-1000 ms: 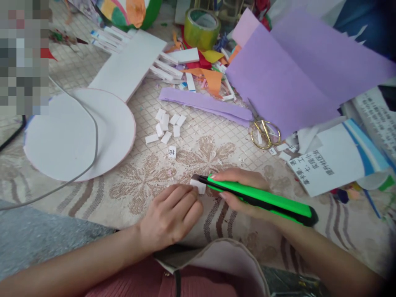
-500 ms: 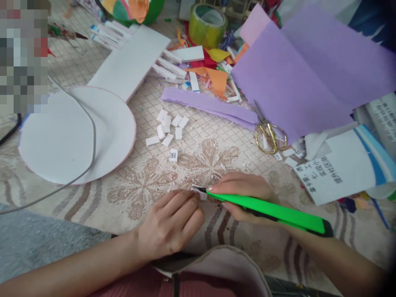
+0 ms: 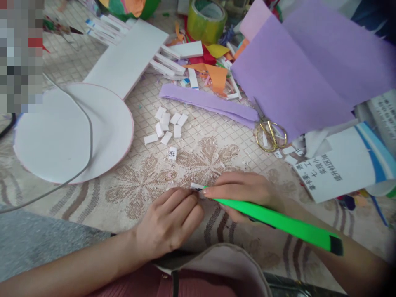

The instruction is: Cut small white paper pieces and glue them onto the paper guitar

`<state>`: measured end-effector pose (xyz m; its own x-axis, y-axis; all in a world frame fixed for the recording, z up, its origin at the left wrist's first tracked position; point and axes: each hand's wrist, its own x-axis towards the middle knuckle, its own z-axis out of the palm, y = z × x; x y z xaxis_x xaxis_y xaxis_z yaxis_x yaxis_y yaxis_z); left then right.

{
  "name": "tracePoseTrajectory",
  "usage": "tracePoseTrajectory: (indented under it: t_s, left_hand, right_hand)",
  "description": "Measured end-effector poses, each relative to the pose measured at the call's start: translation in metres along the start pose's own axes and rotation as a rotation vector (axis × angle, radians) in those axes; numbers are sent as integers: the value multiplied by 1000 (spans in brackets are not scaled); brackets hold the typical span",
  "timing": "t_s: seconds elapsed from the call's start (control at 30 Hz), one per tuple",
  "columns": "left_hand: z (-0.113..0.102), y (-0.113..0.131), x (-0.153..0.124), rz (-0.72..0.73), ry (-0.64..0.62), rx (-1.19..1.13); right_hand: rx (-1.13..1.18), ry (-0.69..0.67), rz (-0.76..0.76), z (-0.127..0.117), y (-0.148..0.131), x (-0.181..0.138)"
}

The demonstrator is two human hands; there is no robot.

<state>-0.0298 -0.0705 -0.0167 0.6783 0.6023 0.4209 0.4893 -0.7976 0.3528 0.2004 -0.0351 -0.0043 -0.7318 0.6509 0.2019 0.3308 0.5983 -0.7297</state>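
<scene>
My right hand (image 3: 247,190) grips a bright green utility knife (image 3: 278,222), index finger laid along its top, the tip pressed against a small white foam piece (image 3: 196,186). My left hand (image 3: 170,220) is curled with its fingertips pinching and holding that piece down on the patterned cloth. Just beyond lie several small cut white pieces (image 3: 167,126), one with a printed character (image 3: 172,153).
A white foam disc (image 3: 62,136) and a long white board (image 3: 130,57) lie at the left with a grey cable (image 3: 89,140) across them. Purple paper sheets (image 3: 297,70), a purple strip (image 3: 210,103), gold scissors (image 3: 270,136), a tape roll (image 3: 206,18), coloured scraps and printed paper (image 3: 337,171) crowd the back and right.
The knife's rear end has dropped and swung toward me while its tip stays at the foam piece. The left hand's fingers have closed further over the piece.
</scene>
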Motion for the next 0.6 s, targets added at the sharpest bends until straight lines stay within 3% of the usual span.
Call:
tracePoseTrajectory:
  t_s: [0.6]
  left_hand:
    - [-1,-1,3,-17,-25,-2]
  right_hand:
    - [42,-63,86,-9,-4,-10]
